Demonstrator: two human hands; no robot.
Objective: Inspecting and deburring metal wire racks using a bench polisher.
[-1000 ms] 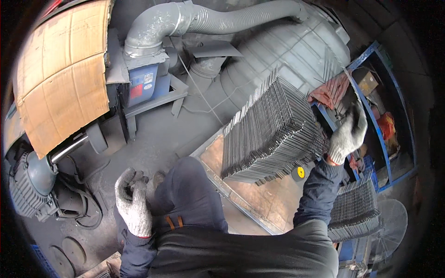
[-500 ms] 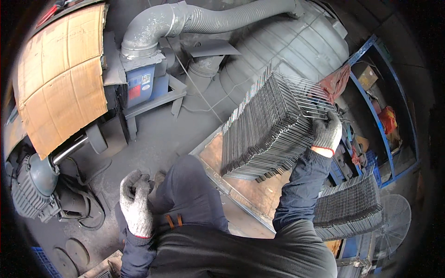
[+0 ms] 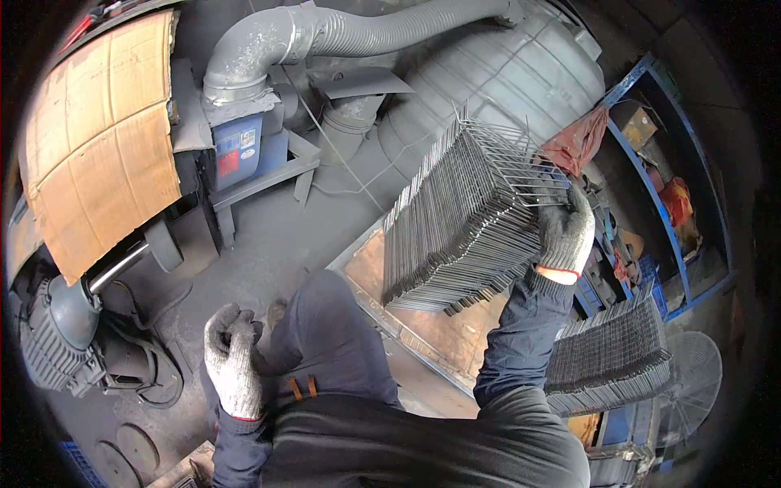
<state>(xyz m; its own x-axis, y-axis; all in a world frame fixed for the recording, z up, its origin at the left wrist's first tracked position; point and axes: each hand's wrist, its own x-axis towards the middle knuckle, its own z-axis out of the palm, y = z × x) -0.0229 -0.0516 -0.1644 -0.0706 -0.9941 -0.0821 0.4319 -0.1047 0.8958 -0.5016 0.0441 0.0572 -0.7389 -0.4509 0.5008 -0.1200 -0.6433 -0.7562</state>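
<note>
A tall stack of dark metal wire racks [image 3: 455, 220] stands on a worn brown board [image 3: 464, 333] in front of me. My right hand [image 3: 567, 232], in a grey-white knit glove, is closed at the right edge of the topmost wire rack [image 3: 521, 159]. That rack lies on or just over the stack; its contact with the one beneath is hard to see. Some of the right fingers are hidden behind the wires. Over by my left thigh, my gloved left hand [image 3: 233, 362] is raised with its fingers curled in, and nothing shows in it.
A second stack of wire racks [image 3: 610, 358] stands at right, near a round fan guard [image 3: 690, 378]. Blue shelving [image 3: 675, 187] is behind it. At left are a motor [image 3: 61, 333] and a cardboard-covered machine [image 3: 106, 146]. A ribbed duct [image 3: 390, 32] crosses the back.
My right hand and the top rack have moved slightly left and down, with the rack now closer over the stack. My left hand stays curled. The whole view has shifted a little.
</note>
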